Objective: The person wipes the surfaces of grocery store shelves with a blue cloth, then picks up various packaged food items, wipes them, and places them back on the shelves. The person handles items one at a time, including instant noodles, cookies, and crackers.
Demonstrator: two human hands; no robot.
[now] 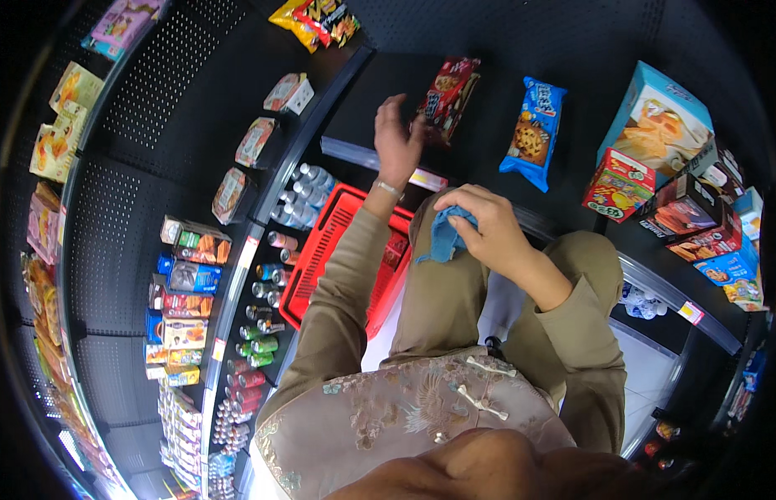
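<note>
My left hand (397,140) is raised over the black shelf (475,134), its thumb apart from the fingers. It holds nothing that I can see. The thumb overlaps the edge of a red cookie packet (447,100) in this view; whether they touch, I cannot tell. A blue cookie packet (535,134) lies farther right on the same shelf. In my right hand (488,225) is a crumpled blue cloth (449,235), held over my bent knee. Under my left forearm stands a red plastic shopping basket (322,250), partly hidden, with red packaging visible inside it.
Snack boxes, including a large light-blue one (666,125), crowd the shelf's right end. Water bottles (310,190) and drink cans (260,344) line the lower left shelf. Above them are small food packs (257,142) and snack boxes (191,278). Crisp bags (316,22) lie at the far corner.
</note>
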